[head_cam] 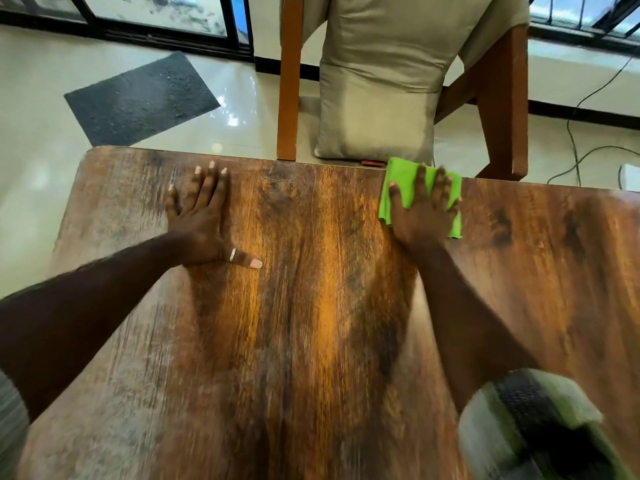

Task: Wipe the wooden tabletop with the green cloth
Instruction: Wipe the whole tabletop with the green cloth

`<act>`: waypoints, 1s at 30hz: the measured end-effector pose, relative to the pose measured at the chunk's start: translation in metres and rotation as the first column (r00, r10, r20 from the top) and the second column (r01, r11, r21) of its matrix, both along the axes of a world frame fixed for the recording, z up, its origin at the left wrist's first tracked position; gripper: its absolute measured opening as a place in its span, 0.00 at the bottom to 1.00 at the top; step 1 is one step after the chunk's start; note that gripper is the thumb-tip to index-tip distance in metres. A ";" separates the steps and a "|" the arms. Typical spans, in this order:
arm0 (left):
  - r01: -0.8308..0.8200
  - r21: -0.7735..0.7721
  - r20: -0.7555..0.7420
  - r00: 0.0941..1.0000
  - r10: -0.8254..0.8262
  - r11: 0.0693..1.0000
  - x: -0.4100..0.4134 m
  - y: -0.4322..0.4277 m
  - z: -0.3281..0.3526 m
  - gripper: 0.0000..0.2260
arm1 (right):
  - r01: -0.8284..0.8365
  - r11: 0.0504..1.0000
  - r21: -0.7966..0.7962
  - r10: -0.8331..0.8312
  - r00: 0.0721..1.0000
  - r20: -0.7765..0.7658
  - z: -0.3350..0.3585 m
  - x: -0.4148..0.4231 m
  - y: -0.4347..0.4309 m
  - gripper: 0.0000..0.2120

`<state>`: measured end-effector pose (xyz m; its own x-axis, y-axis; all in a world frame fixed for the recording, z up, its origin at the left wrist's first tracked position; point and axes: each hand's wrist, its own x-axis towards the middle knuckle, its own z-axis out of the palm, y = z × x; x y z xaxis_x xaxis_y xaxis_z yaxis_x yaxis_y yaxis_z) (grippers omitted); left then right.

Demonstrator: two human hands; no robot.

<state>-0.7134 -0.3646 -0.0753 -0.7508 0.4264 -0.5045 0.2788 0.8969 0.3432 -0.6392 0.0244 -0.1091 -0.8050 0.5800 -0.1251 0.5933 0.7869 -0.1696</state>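
Note:
The wooden tabletop [311, 306] fills the lower part of the head view, dark brown with orange grain. A folded bright green cloth [401, 181] lies at the table's far edge, right of centre. My right hand [422, 213] presses flat on the cloth with fingers spread and straight, covering most of it. My left hand [204, 216] rests flat on the bare wood to the left, fingers straight and pointing toward the far edge, thumb out to the right with a ring on it.
A wooden chair [289, 81] with a beige cushion [381, 98] stands just beyond the far edge. A black mat [138, 98] lies on the tiled floor at the left. Cables [575, 133] run along the floor at the right. A blurred striped sleeve [540, 427] shows bottom right.

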 end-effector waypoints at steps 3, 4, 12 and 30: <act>-0.014 0.005 0.019 1.000 0.014 1.000 0.000 0.001 0.001 0.77 | -0.112 0.994 -0.021 0.111 0.993 -0.029 -0.001 -0.019 -0.074 0.40; -0.015 0.010 0.020 1.000 0.015 1.000 0.000 0.001 0.001 0.77 | -0.154 0.987 -0.041 0.152 0.987 -0.042 -0.001 -0.024 -0.101 0.39; -0.052 -0.063 -0.069 0.997 0.047 0.997 0.001 0.003 -0.005 0.70 | -0.367 0.923 -0.118 0.359 0.930 -0.081 0.001 -0.039 -0.252 0.37; -0.022 0.040 -0.037 0.999 0.024 0.999 0.003 -0.004 -0.002 0.76 | 0.012 1.000 -0.021 -0.011 1.000 0.010 0.005 0.017 0.002 0.39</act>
<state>-0.7104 -0.3682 -0.0771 -0.7787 0.4277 -0.4591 0.2715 0.8893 0.3681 -0.6222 0.0260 -0.1044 -0.7969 0.5863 -0.1456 0.6040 0.7764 -0.1801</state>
